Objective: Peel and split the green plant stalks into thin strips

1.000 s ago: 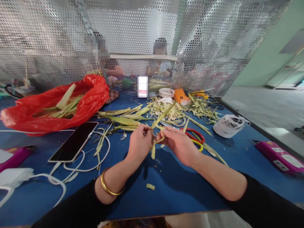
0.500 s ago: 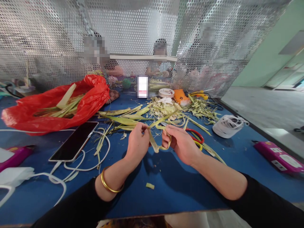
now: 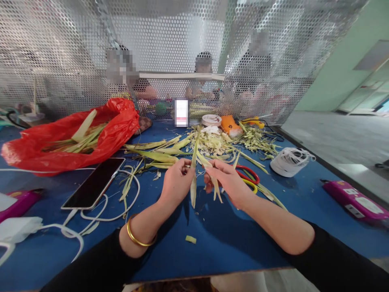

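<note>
My left hand [image 3: 178, 180], with a gold bangle at the wrist, pinches a long pale-green leaf strip [image 3: 196, 151] that stands nearly upright, its pointed tail hanging below the fingers. Close beside it, my right hand [image 3: 225, 178] grips another leaf strip [image 3: 203, 159], whose split ends [image 3: 216, 190] dangle under the thumb. The two strips come close together above the hands; I cannot tell whether they are joined. Scissors [image 3: 251, 174] with red and yellow handles lie just beyond my right hand, partly covered by leaf strips. A small leaf scrap [image 3: 191, 239] rests near the front edge.
Long leaves [image 3: 158, 155] and a heap of shredded pieces [image 3: 212, 140] lie ahead. At left are a red plastic bag [image 3: 118, 134] of leaves, a phone [image 3: 94, 182] and white cables. A white twine roll [image 3: 287, 162] stands at right. Co-workers sit behind a perforated screen [image 3: 170, 36].
The looped strip between my hands has opened out. The left strip has turned upright, and split ends now hang from my right hand. Both hands stay almost in place.
</note>
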The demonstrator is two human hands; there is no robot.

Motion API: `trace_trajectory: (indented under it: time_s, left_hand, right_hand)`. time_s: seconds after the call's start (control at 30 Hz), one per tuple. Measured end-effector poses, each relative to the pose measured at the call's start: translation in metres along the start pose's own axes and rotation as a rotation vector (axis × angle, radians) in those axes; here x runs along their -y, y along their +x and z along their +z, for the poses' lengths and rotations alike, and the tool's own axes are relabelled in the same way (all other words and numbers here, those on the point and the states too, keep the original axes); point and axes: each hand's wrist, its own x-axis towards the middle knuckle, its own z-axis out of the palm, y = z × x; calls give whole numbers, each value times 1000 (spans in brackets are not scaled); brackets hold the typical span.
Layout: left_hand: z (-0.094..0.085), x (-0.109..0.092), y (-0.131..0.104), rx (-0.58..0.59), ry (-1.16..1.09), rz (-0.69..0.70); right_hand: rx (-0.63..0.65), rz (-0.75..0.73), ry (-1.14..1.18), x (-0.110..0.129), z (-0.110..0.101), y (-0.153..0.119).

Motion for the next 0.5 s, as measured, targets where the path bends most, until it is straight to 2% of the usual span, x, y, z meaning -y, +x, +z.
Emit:
trace_trajectory:
  time_s: [0.27, 0.4, 0.5]
  left_hand:
    - [5, -12, -11, 121, 24, 21]
    - [7, -10, -10, 147, -162, -10]
    - [8, -9, -9, 133, -220, -72]
  right_hand:
    - [-192, -199, -371, -8, -8, 9]
    - [-130, -205, -466, -7, -6, 6]
    - [-81, -215, -550, -9, -3, 4]
